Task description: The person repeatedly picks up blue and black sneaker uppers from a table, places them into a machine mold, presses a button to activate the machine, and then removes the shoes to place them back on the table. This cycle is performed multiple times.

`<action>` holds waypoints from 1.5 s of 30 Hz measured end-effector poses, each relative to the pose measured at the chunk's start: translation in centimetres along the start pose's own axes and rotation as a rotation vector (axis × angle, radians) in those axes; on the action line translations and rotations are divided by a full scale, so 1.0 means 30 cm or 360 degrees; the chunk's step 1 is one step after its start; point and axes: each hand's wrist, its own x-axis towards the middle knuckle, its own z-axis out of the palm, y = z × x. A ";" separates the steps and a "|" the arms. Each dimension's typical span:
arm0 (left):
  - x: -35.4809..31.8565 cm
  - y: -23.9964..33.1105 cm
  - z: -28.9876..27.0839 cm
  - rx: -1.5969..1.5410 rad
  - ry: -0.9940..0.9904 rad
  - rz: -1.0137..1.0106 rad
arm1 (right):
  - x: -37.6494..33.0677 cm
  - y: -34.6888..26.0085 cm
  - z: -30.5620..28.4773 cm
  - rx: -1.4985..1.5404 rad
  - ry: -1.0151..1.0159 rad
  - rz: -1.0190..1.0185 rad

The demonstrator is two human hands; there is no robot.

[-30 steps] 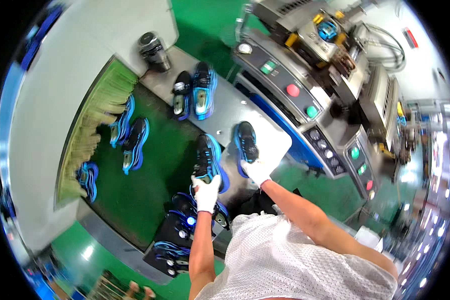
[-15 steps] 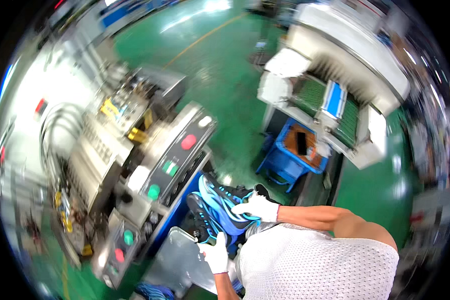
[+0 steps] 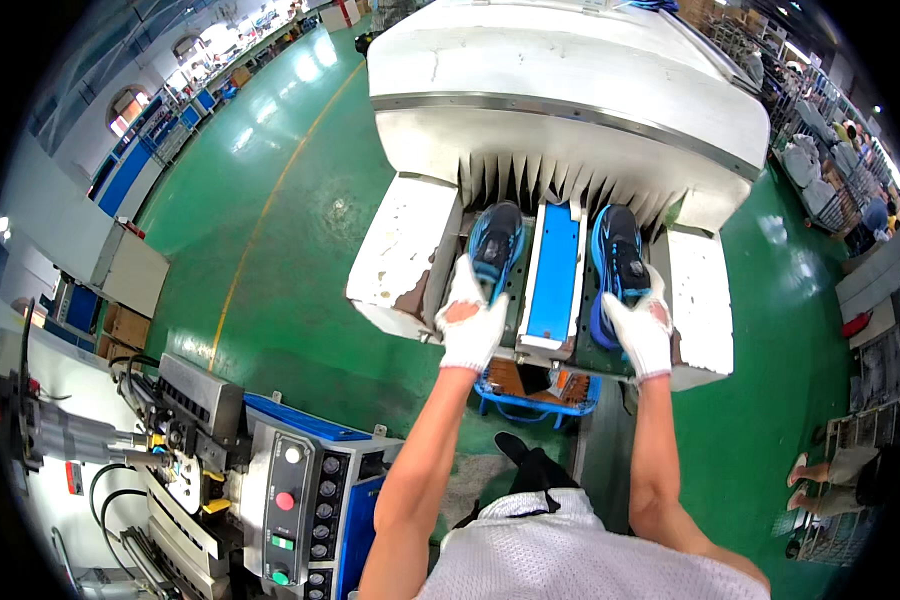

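Two black and blue sports shoes lie toes forward on the green conveyor belts of a white machine [image 3: 570, 60], one on each side of a blue centre strip [image 3: 554, 285]. My left hand [image 3: 470, 318], in a white glove with a hole at the back, grips the heel end of the left shoe [image 3: 497, 240]. At the heel end of the right shoe [image 3: 622, 250], my right hand [image 3: 642, 322] closes in a similar torn glove. Both toes point at a curtain of pale hanging strips [image 3: 570, 180]. The palm sides of my fingers are partly hidden.
A blue crate-like stand [image 3: 540, 405] holding a dark flat object sits below the machine's front. To the left, a machine with a button panel [image 3: 288, 505] stands close to my arm. Loaded racks [image 3: 820, 160] line the far right, and a person's legs [image 3: 820, 472] show at right.
My view has turned right to face the white machine. The two shoes, held together near my body before, are now apart on the two belts, one hand at each.
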 end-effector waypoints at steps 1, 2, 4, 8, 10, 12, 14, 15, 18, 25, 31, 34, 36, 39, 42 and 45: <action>0.104 0.017 0.083 0.0018 -0.0140 -0.0075 | 0.115 0.012 0.046 -0.0176 -0.0083 0.0134; 0.208 0.040 0.162 0.0035 -0.0278 -0.0133 | 0.269 0.121 0.126 -0.0355 -0.0060 0.0166; 0.341 0.021 0.270 0.0108 -0.0361 -0.0150 | 0.432 0.086 0.210 -0.0339 0.0008 0.0127; 0.385 -0.051 0.221 0.0062 -0.0147 -0.0121 | 0.582 -0.048 0.291 -0.0637 -0.0073 -0.0011; 0.158 -0.081 0.150 0.0161 -0.0039 -0.0008 | 0.435 -0.055 0.309 -0.0528 0.0206 -0.0550; -0.185 -0.118 0.038 -0.0185 0.0041 -0.0056 | 0.093 -0.180 0.337 0.0510 0.0192 -0.0846; -0.556 -0.145 -0.209 -0.0239 -0.0211 -0.0647 | -0.199 -0.157 0.387 0.1023 -0.0703 -0.0672; -0.780 -0.194 -0.314 -0.0262 -0.0235 -0.0854 | -0.405 -0.242 0.383 0.0902 -0.1219 -0.0658; -1.589 -0.255 -0.613 0.0165 -0.0032 -0.1831 | -0.744 -0.005 0.674 0.0697 -0.2523 -0.0016; -3.217 0.480 -0.874 0.1073 0.2146 -0.3358 | -1.333 0.039 0.834 -0.0495 -0.2770 -0.1068; -3.841 0.875 -0.549 0.0963 0.2719 -0.4241 | -1.558 0.031 0.876 -0.1560 -0.2651 -0.1770; -4.033 1.037 -0.668 0.1153 0.3083 -0.4398 | -1.643 -0.069 0.757 -0.1772 -0.2352 -0.1916; -4.230 1.093 -0.743 0.1324 0.3059 -0.4461 | -1.770 -0.117 0.646 -0.1838 -0.2222 -0.1788; -4.493 1.159 -0.633 0.1520 0.3021 -0.4238 | -1.956 -0.227 0.598 -0.2018 -0.1957 -0.2486; -4.501 1.145 -0.583 0.1823 0.2913 -0.4016 | -2.139 -0.275 0.602 -0.1881 -0.2160 -0.2016; -4.381 1.159 -0.573 0.1914 0.2734 -0.3724 | -2.256 -0.217 0.665 -0.1396 -0.2089 -0.3259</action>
